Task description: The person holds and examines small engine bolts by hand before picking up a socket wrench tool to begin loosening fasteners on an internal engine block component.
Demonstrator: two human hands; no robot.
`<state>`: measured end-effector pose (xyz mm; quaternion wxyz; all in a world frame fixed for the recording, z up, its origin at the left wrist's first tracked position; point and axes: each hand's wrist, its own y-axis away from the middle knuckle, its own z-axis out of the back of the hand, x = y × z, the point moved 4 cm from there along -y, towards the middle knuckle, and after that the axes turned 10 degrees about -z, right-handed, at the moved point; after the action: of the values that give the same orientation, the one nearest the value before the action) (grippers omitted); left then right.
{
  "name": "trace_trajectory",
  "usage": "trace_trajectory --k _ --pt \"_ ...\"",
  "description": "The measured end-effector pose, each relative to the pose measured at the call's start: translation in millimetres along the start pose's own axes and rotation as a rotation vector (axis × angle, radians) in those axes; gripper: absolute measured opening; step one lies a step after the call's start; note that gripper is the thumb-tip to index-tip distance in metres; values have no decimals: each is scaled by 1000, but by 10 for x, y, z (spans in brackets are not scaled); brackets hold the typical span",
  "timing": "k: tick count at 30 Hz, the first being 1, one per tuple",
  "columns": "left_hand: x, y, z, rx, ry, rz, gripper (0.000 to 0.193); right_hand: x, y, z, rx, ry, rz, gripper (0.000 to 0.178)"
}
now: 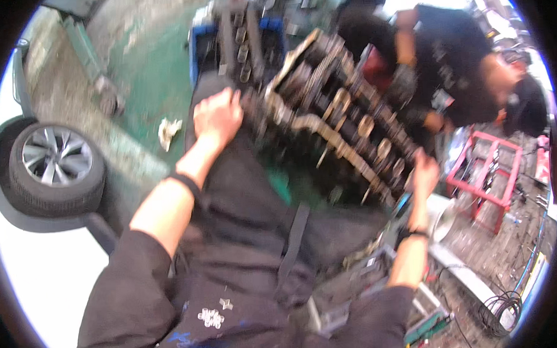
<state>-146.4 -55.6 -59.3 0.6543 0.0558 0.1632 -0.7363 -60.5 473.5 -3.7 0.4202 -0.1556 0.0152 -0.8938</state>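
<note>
Dark work clothes [245, 261] fill the lower middle of the view, closest to the lens, with a strap running down the front and pale specks on the fabric. Beyond them, tilted across the centre from upper left to lower right, sits the biggest object in hand: a greasy engine cylinder head [338, 116], its row of round cam lobes and valve gear facing the camera. It is held up between two people, above a green floor [146, 80]. At the far left stands a white car [28, 201], its wheel [56, 168] with a silver rim near the frame edge. Across the cylinder head, at upper right, a second person in a black shirt [453, 70] bends over it, a gloved hand on its far side. A red metal stand [487, 173] sits at right, with a blue crate [237, 40] of parts at the top. The left hand [217, 118] grips the upper-left end of the cylinder head, fingers curled over its edge, a black band on the wrist. The right hand [424, 174] holds the lower-right end, fingers wrapped upward against the metal; how tightly they close cannot be told through the blur. A crumpled pale rag [168, 130] lies on the floor left of the left hand.
</note>
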Motion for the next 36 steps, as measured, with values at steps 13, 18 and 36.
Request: trace_trajectory --k 13,18,36 --pt "150 203 4 -20 91 34 29 -183 1300 763 -142 -459 -366 33" --pt "107 159 -22 15 -1 23 32 -393 1416 867 98 -1028 -684 45" --pt "6 307 589 -153 154 -80 40 -364 2806 682 -281 -1504 -402 23"
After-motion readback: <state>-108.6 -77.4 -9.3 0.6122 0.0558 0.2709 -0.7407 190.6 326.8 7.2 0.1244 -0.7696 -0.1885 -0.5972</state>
